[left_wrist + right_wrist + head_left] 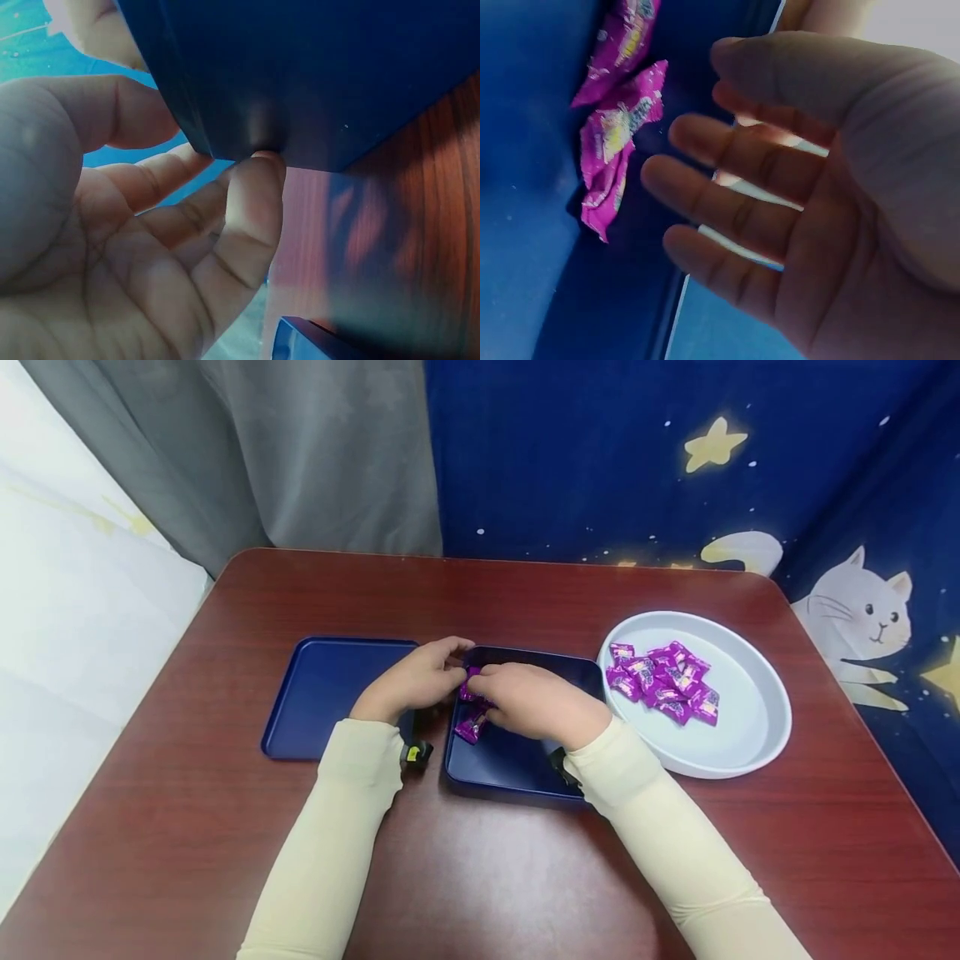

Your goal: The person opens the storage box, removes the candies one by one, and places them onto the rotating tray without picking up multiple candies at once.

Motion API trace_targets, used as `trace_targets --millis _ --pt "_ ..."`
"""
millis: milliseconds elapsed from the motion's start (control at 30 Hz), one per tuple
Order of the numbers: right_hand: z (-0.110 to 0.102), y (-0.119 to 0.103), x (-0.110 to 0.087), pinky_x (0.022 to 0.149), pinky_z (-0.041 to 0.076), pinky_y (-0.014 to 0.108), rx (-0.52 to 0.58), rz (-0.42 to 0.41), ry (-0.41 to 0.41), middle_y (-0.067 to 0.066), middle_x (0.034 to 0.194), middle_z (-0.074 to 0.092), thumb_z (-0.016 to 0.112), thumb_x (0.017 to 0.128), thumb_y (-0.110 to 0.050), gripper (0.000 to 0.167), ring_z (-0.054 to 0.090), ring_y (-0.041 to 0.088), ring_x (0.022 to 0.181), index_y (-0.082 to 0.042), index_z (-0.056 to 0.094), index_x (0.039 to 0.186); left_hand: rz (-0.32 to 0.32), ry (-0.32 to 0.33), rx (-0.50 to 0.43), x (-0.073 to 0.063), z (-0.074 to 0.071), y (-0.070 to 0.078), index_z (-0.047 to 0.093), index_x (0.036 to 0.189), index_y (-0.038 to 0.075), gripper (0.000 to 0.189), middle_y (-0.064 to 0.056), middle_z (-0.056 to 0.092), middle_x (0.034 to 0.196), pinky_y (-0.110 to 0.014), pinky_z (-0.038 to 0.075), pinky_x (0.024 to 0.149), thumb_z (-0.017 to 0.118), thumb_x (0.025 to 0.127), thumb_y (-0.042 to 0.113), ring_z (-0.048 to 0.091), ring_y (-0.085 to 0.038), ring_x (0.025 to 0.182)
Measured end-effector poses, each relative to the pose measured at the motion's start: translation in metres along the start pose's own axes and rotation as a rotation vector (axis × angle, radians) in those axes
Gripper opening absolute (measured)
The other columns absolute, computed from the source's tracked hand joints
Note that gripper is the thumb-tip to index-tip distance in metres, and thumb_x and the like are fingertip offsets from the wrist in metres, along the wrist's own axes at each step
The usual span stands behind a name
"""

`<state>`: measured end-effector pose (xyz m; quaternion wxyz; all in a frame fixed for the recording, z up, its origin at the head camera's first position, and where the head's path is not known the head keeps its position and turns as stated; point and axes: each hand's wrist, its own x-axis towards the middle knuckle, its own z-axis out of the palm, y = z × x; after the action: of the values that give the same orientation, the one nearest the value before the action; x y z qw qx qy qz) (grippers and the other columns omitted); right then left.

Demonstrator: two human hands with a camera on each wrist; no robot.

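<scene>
Purple-wrapped candies (pixel 615 146) lie along the left side inside a dark blue rectangular box (pixel 517 768). My right hand (pixel 536 697) is over the box beside them. In the right wrist view its fingers (pixel 735 206) extend loosely, with nothing between them and the thumb. At the box's back left corner, my left hand (pixel 420 677) grips the wall. The left wrist view shows the thumb tip passing behind the rim and another fingertip (pixel 259 176) pressed on the outer wall. My right hand partly covers the candies in the head view.
A round white tray (pixel 750 727) to the right holds a pile of purple candies (pixel 663 681). Left of the box lies a flat blue lid (pixel 322 702), partly behind my left hand. Everything stands on a reddish-brown table (pixel 187 827), with curtains behind it.
</scene>
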<state>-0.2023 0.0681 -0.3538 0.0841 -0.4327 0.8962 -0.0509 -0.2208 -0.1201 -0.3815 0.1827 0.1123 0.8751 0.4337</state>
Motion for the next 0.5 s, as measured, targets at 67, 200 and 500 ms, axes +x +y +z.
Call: trace_targets --millis 67,200,500 --pt "0.002 0.000 0.001 0.088 0.050 0.035 0.004 -0.031 -0.001 0.004 0.102 0.064 0.071 0.091 -0.012 0.021 0.059 0.019 0.092 -0.009 0.066 0.111 0.005 0.002 0.000 0.000 0.000 0.000 0.044 0.146 0.011 0.047 -0.012 0.055 0.135 -0.041 0.053 0.087 0.051 0.100 0.013 0.057 -0.025 0.115" --pt "0.006 0.000 0.004 0.098 0.047 0.036 0.025 -0.068 -0.030 0.003 0.110 0.067 0.069 0.093 -0.014 0.023 0.060 0.017 0.101 -0.010 0.067 0.116 0.006 0.005 0.001 -0.001 0.000 0.001 0.044 0.147 0.011 0.047 -0.012 0.055 0.136 -0.041 0.052 0.087 0.051 0.100 0.013 0.056 -0.025 0.118" --pt "0.013 0.000 0.005 0.092 0.051 0.035 0.089 -0.062 -0.122 0.001 0.104 0.068 0.068 0.093 -0.013 0.021 0.061 0.016 0.095 -0.010 0.066 0.114 0.007 0.007 0.015 0.000 0.000 0.000 0.044 0.147 0.011 0.047 -0.012 0.054 0.136 -0.042 0.052 0.087 0.051 0.100 0.014 0.055 -0.026 0.118"
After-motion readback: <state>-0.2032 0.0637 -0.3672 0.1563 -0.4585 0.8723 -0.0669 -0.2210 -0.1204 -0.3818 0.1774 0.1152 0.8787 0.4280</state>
